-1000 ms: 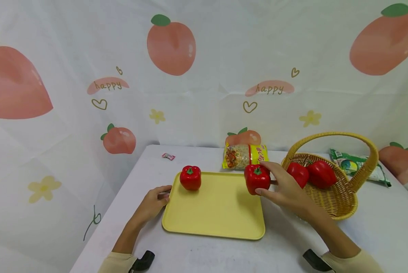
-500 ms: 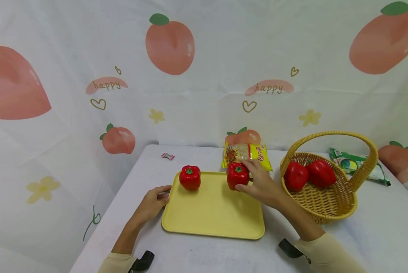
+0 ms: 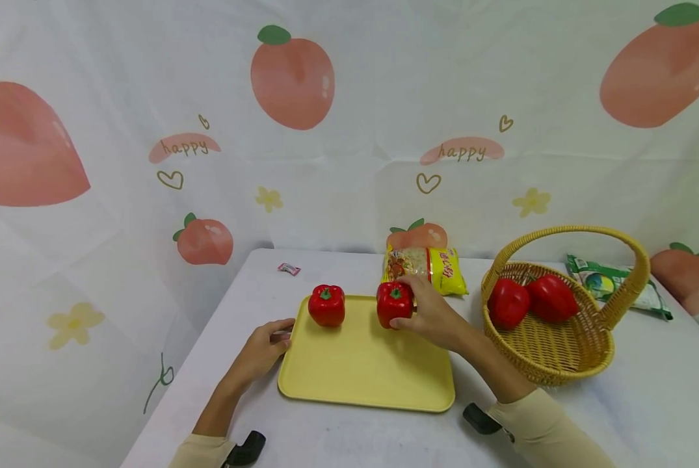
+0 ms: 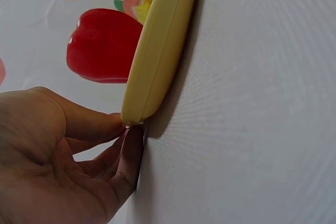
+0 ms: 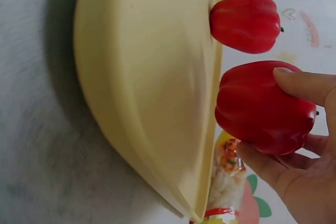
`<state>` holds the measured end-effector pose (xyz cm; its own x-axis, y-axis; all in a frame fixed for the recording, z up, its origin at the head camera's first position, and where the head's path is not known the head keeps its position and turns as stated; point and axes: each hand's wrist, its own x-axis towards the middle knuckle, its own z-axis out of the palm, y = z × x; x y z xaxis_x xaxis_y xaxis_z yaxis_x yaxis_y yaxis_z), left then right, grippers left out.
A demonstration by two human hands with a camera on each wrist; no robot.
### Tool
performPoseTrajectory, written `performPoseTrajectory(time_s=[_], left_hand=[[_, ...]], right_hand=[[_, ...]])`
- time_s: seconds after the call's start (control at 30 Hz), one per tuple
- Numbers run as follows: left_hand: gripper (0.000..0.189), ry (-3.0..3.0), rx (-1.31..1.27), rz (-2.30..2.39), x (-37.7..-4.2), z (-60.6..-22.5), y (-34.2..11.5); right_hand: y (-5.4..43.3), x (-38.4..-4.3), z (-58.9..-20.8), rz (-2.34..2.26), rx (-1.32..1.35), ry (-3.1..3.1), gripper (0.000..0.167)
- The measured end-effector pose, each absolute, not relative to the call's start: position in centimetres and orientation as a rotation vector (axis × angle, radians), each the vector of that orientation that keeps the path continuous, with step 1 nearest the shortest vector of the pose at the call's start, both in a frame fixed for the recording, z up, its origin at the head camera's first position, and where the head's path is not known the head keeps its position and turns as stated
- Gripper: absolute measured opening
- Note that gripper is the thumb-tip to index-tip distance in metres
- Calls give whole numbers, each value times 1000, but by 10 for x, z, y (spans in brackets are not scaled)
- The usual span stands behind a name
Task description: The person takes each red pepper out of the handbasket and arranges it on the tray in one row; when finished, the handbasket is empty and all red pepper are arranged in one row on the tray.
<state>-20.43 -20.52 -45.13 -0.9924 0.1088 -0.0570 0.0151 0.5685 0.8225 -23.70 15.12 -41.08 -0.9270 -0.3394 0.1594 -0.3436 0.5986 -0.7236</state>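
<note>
My right hand [image 3: 434, 315] grips a red bell pepper [image 3: 393, 304] by its sides, close over the far part of a yellow tray [image 3: 367, 370]. In the right wrist view, thumb and fingers lie on opposite sides of this bell pepper [image 5: 265, 106]. A second red bell pepper [image 3: 326, 307] stands upright in the tray's far left corner, its green stem up. At the tray's left edge, my left hand [image 3: 263, 351] pinches the rim; the left wrist view shows the thumb against the tray edge [image 4: 157, 56] with fingers curled beneath.
A yellow wicker basket [image 3: 551, 344] with a tall handle stands right of the tray, holding two red bell peppers [image 3: 551, 298]. Behind the tray lies a yellow food packet [image 3: 422, 268]. A green packet [image 3: 618, 286] lies behind the basket, and a small wrapped candy [image 3: 289, 268] at back left.
My right hand has carried the bell pepper leftward from the tray's right edge toward the other one. The left hand stays at the tray's left edge.
</note>
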Motion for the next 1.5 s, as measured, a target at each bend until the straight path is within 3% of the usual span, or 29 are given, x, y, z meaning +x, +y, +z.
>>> performPoseTrajectory(time_s=[1.5], left_hand=[[45,2692,78,1397,-204,-451,-204]], right_hand=[[152,-236,-417,1236,646,-2867,83]])
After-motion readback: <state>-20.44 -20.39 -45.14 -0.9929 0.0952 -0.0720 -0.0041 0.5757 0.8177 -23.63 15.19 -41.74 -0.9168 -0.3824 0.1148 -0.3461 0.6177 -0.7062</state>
